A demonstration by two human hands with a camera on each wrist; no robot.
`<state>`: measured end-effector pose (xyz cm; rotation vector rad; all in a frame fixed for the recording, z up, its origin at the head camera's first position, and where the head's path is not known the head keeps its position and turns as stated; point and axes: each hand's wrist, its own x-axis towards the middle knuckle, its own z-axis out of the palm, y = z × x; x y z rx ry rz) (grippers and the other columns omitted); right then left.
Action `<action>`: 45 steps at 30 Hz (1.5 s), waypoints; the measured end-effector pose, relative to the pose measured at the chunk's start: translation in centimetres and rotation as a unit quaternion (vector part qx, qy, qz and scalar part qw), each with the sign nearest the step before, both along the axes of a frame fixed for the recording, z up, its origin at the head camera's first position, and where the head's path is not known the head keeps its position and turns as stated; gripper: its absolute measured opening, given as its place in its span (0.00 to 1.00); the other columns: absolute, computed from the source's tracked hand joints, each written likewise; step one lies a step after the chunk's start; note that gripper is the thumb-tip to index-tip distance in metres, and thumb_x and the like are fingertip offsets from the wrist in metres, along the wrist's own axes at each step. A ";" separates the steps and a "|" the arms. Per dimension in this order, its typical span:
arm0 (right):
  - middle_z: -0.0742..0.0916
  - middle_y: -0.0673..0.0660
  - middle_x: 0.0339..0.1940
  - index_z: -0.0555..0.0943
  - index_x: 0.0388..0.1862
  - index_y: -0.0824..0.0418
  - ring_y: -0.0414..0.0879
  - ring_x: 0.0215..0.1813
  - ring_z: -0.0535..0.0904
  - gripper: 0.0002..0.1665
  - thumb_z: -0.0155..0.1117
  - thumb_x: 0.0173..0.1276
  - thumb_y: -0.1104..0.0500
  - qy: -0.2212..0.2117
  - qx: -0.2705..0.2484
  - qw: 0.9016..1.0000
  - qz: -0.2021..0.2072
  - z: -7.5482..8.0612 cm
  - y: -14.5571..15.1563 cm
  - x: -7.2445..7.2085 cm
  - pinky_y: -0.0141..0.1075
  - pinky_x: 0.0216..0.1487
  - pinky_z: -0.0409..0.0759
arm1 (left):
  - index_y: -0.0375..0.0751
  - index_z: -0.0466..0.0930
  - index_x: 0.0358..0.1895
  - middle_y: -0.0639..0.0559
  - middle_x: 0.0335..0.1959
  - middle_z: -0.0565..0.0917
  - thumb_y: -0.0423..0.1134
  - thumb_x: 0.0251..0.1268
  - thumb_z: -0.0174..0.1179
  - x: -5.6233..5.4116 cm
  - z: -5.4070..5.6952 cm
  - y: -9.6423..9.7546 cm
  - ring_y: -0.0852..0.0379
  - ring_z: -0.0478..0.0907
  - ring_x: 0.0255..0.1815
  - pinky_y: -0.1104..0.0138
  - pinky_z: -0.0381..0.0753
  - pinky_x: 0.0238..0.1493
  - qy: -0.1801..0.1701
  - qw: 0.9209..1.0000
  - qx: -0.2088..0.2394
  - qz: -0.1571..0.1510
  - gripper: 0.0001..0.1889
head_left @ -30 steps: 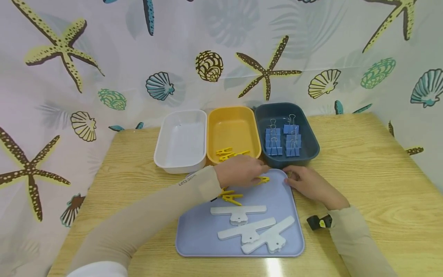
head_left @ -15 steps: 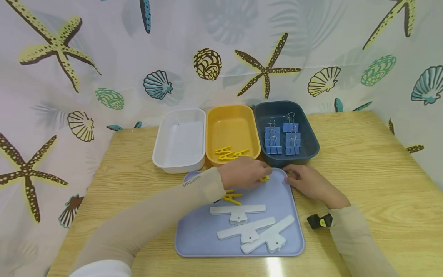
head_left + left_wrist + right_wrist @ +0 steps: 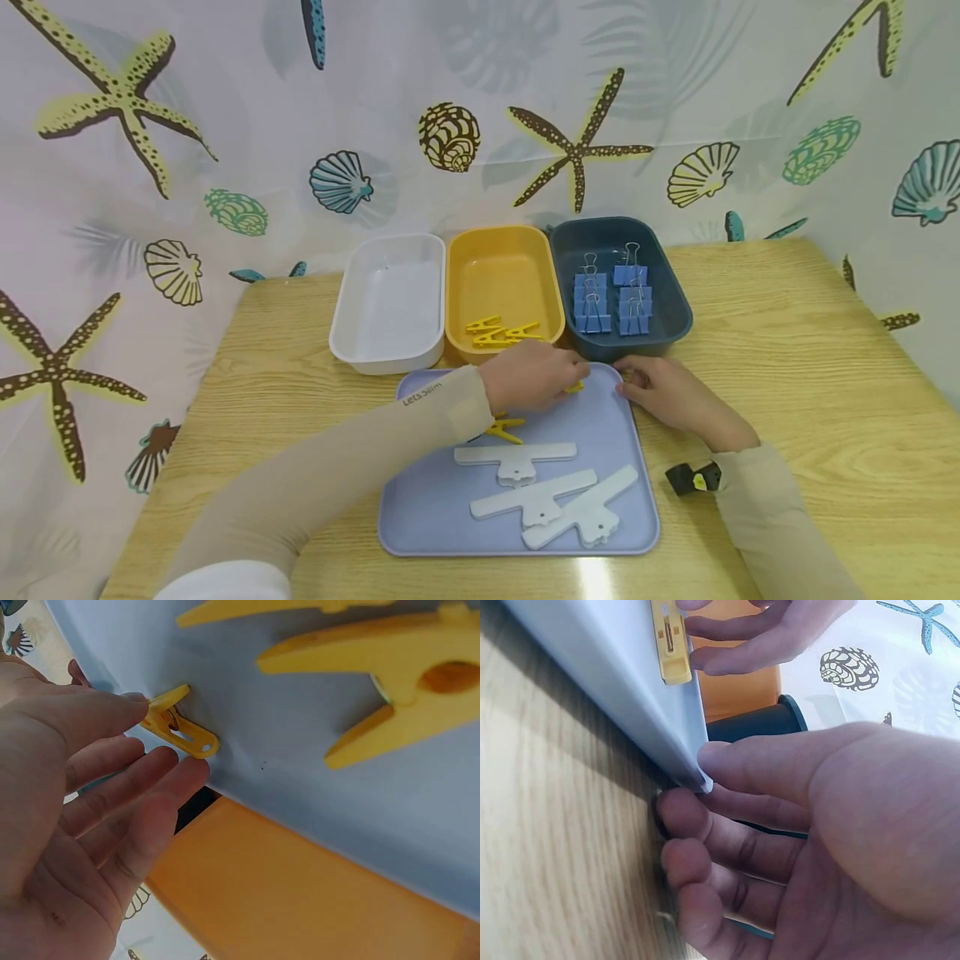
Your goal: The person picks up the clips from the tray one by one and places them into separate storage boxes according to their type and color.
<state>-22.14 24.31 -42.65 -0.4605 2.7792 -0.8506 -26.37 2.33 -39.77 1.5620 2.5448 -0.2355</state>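
My left hand (image 3: 528,373) reaches over the far part of the lavender tray (image 3: 420,517). It pinches a yellow clothespin (image 3: 196,741) between thumb and fingers near the tray's far edge. My right hand (image 3: 667,396) grips the tray's far right corner, thumb at the rim and fingers curled beneath it in the right wrist view. Other yellow clothespins (image 3: 506,428) lie on the tray, partly covered by the left forearm. Closer to the front are three white wide-jawed bag clips (image 3: 517,454), two of them overlapping.
Behind the tray stand three bins side by side: a white bin (image 3: 393,300), a yellow bin (image 3: 502,287) with several yellow clothespins, and a dark blue bin (image 3: 675,321) holding several blue binder clips (image 3: 592,323). A patterned cloth (image 3: 285,100) hangs behind the wooden table (image 3: 810,358).
The left hand has shifted slightly right over the yellow clothespin at the tray's far side. My right hand stays at the tray corner. The head view has tilted a little.
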 end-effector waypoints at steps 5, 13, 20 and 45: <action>0.78 0.50 0.21 0.79 0.52 0.68 0.40 0.24 0.70 0.16 0.60 0.67 0.63 0.000 -0.003 1.000 0.000 0.0 0.0 0.0 0.31 0.26 0.68 | 0.50 0.76 0.60 0.57 0.45 0.85 0.43 0.72 0.54 0.2 0.0 -0.1 0.61 0.78 0.34 0.75 0.79 0.40 0.018 1.000 -0.004 -0.001 0.16; 0.78 0.50 0.21 0.80 0.51 0.67 0.40 0.24 0.70 0.15 0.60 0.67 0.64 0.004 -0.004 1.000 0.001 0.1 -0.1 0.0 0.32 0.26 0.68 | 0.50 0.79 0.57 0.57 0.42 0.85 0.43 0.73 0.52 0.4 0.0 0.0 0.61 0.78 0.30 0.75 0.78 0.34 0.036 0.999 -0.005 -0.010 0.14; 0.78 0.49 0.21 0.80 0.51 0.67 0.40 0.24 0.70 0.15 0.60 0.67 0.64 0.007 -0.006 1.000 0.003 0.2 -0.1 0.0 0.32 0.26 0.68 | 0.51 0.80 0.55 0.58 0.40 0.85 0.43 0.73 0.52 0.6 0.2 0.0 0.61 0.77 0.27 0.75 0.76 0.30 0.044 0.999 -0.009 -0.016 0.13; 0.79 0.50 0.23 0.79 0.51 0.70 0.40 0.26 0.70 0.16 0.60 0.65 0.65 0.006 -0.007 1.000 0.013 -0.1 -0.3 0.0 0.31 0.27 0.69 | 0.53 0.79 0.56 0.58 0.39 0.81 0.41 0.71 0.54 0.7 1.4 -0.2 0.61 0.74 0.31 0.75 0.74 0.32 0.054 0.998 -0.002 -0.036 0.14</action>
